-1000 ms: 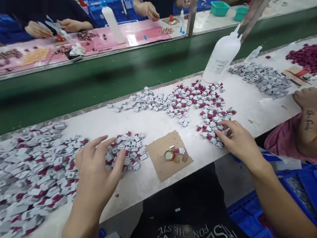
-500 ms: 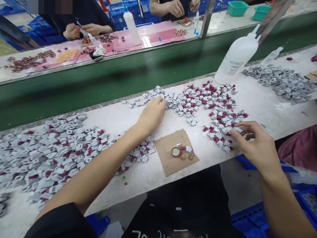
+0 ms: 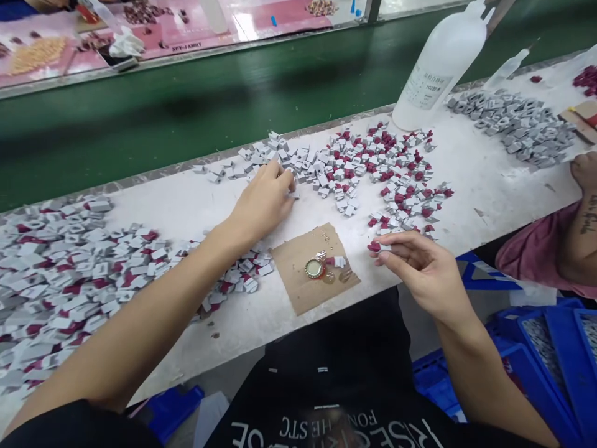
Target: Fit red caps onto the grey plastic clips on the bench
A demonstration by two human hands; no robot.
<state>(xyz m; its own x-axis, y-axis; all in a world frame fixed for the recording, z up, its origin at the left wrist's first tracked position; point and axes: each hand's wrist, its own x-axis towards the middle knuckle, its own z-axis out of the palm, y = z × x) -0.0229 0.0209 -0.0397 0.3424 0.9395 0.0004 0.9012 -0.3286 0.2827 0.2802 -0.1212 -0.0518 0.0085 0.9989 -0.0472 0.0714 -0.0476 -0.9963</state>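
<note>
My left hand (image 3: pixel 263 199) reaches across the white bench and its fingertips pinch at a small grey piece at the edge of a scatter of grey parts (image 3: pixel 261 158). My right hand (image 3: pixel 420 264) hovers near the bench's front edge, thumb and fingers closed on a small grey-and-maroon part (image 3: pixel 379 247). Between the hands lies a brown cardboard square (image 3: pixel 303 280) with a round metal cap (image 3: pixel 315 269) on it. A spread of grey-and-maroon parts (image 3: pixel 387 171) lies just beyond my right hand.
A large heap of grey-and-maroon parts (image 3: pixel 65 274) covers the left of the bench. A white squeeze bottle (image 3: pixel 438 65) stands at the back, with grey parts (image 3: pixel 513 121) to its right. A green conveyor belt (image 3: pixel 186 112) runs behind. Another person's arm (image 3: pixel 585 218) rests at the right. Blue crates (image 3: pixel 550 348) sit below.
My right hand has drawn back from the parts spread toward the front edge, carrying one small part. My left hand stays at the grey scatter, fingers curled in. The camera has tipped downward.
</note>
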